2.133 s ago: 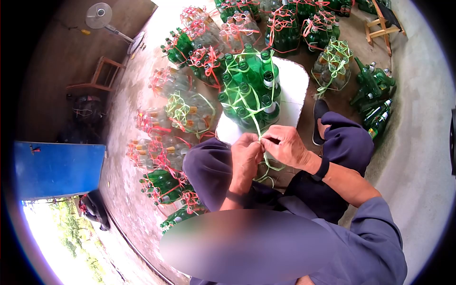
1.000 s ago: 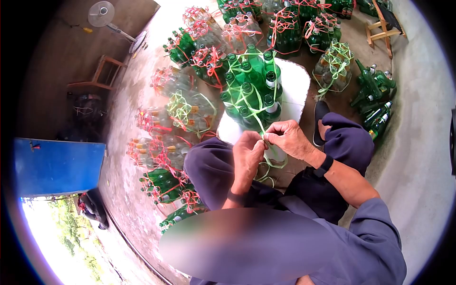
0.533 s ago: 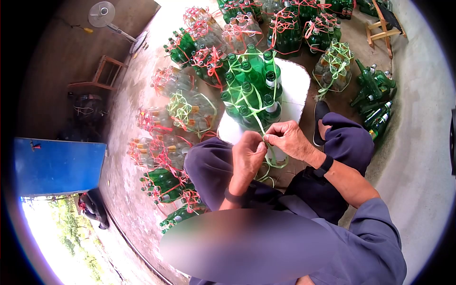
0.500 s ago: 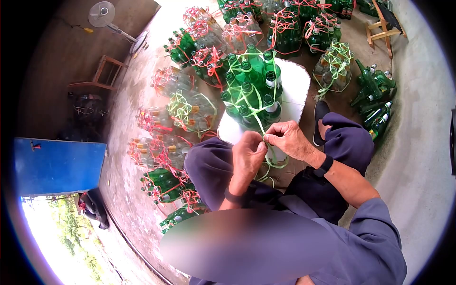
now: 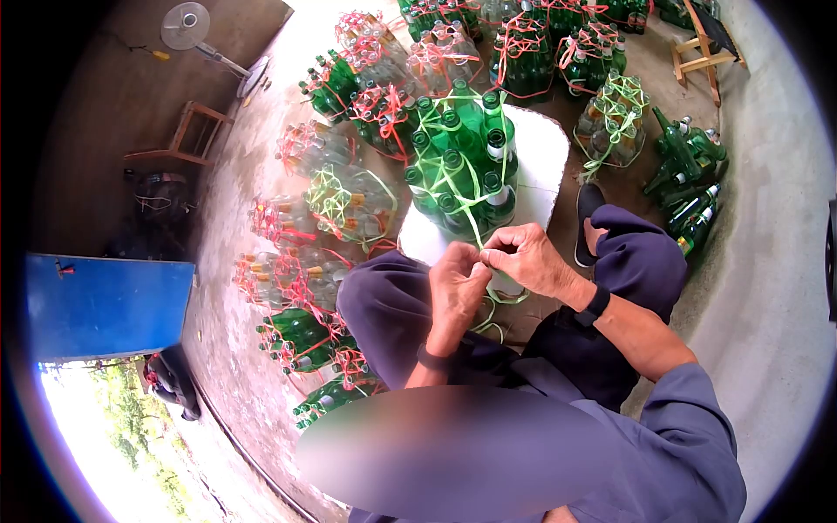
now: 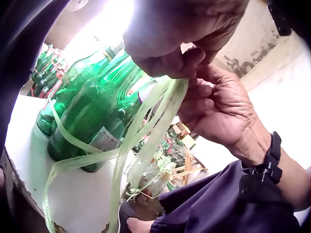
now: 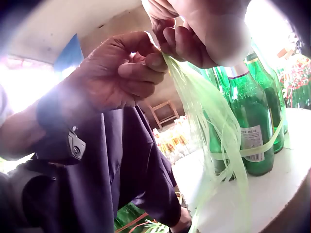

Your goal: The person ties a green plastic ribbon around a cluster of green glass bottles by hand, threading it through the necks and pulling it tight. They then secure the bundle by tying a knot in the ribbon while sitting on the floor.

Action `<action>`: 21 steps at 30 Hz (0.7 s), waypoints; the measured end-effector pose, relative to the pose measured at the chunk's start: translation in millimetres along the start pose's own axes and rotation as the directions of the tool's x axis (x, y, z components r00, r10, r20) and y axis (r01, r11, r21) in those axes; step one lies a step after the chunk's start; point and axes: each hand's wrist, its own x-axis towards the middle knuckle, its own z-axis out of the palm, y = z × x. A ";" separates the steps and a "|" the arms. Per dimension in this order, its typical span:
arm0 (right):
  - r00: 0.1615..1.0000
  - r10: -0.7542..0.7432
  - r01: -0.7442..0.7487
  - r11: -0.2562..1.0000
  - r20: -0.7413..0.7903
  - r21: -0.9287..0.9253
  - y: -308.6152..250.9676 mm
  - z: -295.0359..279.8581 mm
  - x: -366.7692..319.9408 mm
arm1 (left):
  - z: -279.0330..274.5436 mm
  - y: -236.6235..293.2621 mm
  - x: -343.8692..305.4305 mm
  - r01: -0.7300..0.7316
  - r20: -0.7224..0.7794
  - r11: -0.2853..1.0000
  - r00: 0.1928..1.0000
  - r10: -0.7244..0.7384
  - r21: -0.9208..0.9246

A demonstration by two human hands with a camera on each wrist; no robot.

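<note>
Several green glass bottles (image 5: 466,118) stand bundled on a white-topped stand (image 5: 542,161), with pale green plastic twine (image 5: 462,206) looped among their necks. In the left wrist view the twine (image 6: 73,141) also runs round the bottles' lower bodies. At the near side of the bundle, my left hand (image 5: 455,288) pinches the twine between curled fingers and thumb. My right hand (image 5: 534,261) pinches it too, its fingertips meeting the left hand's. In the right wrist view, loose strands (image 7: 214,111) hang below both hands; the exact pinch spot is partly hidden by fingers.
Bundles of clear bottles (image 5: 349,205) and green bottles (image 5: 523,65) tied with red or green twine crowd the floor left and behind. Loose green bottles (image 5: 684,161) lie by the right wall. A folding stool (image 5: 702,61), fan (image 5: 185,26) and blue panel (image 5: 109,305) stand farther off.
Both hands stay together at the twine. The right hand's fingers have shifted slightly, and its thumb now sits closer to the left hand's thumb. The bottle bundle has stayed in place.
</note>
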 end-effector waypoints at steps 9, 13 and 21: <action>0.993 0.119 -0.118 0.991 -0.013 0.063 7.3 3.0 0.8 | 5.9 11.3 -1.9 0.018 -0.035 0.990 0.999 -0.023 -0.143; 0.907 -0.417 0.374 0.864 -0.064 -0.337 11.2 3.0 2.1 | 1.1 4.6 4.5 0.097 0.027 0.976 0.995 -0.094 -0.195; 0.999 0.042 -0.041 0.998 -0.028 0.037 2.6 -3.5 0.6 | 4.1 1.4 6.5 0.094 0.025 0.987 0.995 -0.091 -0.133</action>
